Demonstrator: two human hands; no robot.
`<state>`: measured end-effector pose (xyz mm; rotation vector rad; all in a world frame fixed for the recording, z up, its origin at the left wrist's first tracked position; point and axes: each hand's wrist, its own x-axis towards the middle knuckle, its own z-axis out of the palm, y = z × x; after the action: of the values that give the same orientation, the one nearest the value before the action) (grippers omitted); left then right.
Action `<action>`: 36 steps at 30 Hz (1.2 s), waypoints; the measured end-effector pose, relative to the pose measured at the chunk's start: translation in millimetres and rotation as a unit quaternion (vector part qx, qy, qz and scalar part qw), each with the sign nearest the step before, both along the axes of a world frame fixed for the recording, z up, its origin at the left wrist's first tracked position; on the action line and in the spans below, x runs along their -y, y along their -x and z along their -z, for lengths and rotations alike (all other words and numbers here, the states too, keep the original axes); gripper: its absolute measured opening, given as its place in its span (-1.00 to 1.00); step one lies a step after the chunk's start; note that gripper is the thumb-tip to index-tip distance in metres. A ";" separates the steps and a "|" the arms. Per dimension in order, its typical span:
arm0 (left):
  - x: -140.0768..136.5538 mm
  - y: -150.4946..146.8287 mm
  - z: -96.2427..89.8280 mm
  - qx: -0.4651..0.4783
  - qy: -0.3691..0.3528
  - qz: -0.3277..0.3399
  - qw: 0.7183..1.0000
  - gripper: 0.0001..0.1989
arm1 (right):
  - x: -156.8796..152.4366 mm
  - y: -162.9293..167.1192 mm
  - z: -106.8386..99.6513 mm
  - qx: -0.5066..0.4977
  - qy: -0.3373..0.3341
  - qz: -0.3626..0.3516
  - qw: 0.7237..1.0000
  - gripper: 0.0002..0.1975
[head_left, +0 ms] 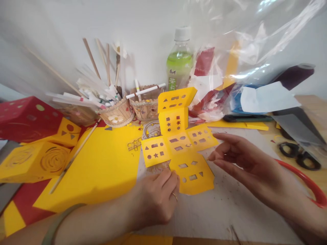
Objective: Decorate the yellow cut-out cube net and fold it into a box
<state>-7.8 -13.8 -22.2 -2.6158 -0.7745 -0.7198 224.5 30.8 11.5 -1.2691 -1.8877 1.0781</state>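
A yellow paper box net (185,154) with small cut-out shapes, such as stars, triangles and rectangles, is partly folded at its creases. Its far panels stand up, and the near panel spreads toward me. My left hand (162,192) pinches the net's edge at the corner between the left and near panels; a ring is on one finger. Beside the right panel is my right hand (240,158), thumb and index finger apart around a gap. Its index fingertip is close to the panel's edge, and whether it touches I cannot tell.
A grey mat (230,204) lies beneath. At left are a large yellow sheet (109,163), a thin stick (76,153) and finished paper boxes (51,160). Behind stand pen baskets (116,115) and a green drink bottle (179,64). Black-handled scissors (308,160) and a red-orange handle (306,180) are at right.
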 end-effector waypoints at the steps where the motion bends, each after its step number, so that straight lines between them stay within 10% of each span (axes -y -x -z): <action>1: 0.2 -0.1 0.2 0.003 -0.002 -0.001 1.000 -0.80 | -2.8 -0.2 -3.0 0.013 0.008 -0.011 1.000 -0.67; 10: -1.4 -1.7 -1.9 -0.008 -0.012 0.006 1.000 -0.78 | -30.7 15.5 -17.2 0.137 0.025 -0.214 0.967 -0.79; 36: 0.1 -1.5 -2.9 -0.020 -0.017 -0.001 1.000 -0.76 | -32.1 23.1 2.7 0.155 0.036 -0.103 0.982 -0.87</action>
<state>-6.2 -13.9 -19.3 -2.5897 -0.7464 -0.6736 201.4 62.9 8.9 -1.3696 -2.2734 1.1107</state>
